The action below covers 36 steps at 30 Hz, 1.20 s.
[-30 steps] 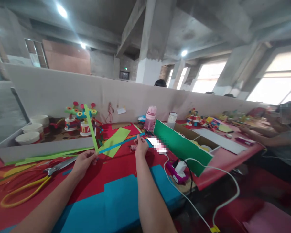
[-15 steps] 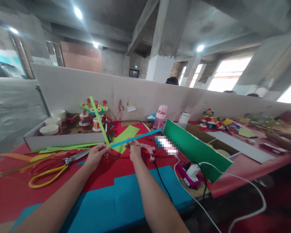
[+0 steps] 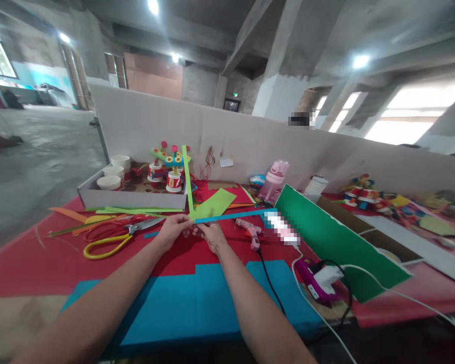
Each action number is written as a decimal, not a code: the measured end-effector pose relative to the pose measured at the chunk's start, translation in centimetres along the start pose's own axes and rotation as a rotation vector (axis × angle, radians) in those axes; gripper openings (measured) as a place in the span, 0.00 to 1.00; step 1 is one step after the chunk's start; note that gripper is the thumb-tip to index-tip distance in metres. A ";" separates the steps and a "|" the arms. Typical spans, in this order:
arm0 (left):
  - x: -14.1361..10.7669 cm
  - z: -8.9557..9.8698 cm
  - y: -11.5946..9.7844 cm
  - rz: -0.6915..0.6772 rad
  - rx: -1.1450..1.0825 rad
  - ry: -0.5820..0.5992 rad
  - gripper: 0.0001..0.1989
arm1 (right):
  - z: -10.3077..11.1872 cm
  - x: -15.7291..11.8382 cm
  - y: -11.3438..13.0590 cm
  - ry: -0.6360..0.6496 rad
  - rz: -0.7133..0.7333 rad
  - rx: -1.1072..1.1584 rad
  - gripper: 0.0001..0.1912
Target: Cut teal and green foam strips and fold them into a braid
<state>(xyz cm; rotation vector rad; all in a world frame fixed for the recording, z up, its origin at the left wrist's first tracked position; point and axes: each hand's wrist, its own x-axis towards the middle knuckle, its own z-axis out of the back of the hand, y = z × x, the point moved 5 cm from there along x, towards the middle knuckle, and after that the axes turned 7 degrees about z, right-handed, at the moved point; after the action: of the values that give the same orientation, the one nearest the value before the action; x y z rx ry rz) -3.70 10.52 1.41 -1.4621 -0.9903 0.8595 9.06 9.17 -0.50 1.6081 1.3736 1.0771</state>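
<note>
A green paper strip and a blue paper strip meet in a corner at my fingertips. The green one rises away from me and the blue one runs off to the right. My left hand pinches the joined ends from the left. Close against it, my right hand pinches the blue strip near the same corner. The exact overlap of the ends is hidden by my fingers. Behind them lies a light green paper piece. A pink glue gun rests just right of my right hand.
Yellow-handled scissors lie to the left, by several paper strips. A box with paper cups stands behind them. Blue sheets cover the front edge. On the right are a green-sided box, a purple power strip and trailing cables.
My hands have come together at the corner, the right one sliding left along the blue strip. The green strip now stands more upright. The view has turned slightly left.
</note>
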 end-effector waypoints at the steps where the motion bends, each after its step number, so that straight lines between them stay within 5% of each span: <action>1: 0.0 0.1 0.1 -0.003 -0.006 -0.004 0.14 | 0.0 0.0 -0.1 0.003 -0.007 0.005 0.16; 24: 0.1 0.5 0.7 0.077 -0.048 -0.138 0.14 | -0.4 -0.4 0.0 0.030 -0.004 0.057 0.17; 36: -0.4 -0.1 0.0 0.038 -0.012 -0.045 0.13 | 0.3 -0.1 -0.1 -0.045 0.010 0.022 0.16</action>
<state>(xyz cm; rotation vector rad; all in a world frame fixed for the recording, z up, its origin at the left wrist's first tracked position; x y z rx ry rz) -3.71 10.14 1.40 -1.4815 -1.0046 0.9190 9.27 9.08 -0.68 1.6467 1.3540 1.0287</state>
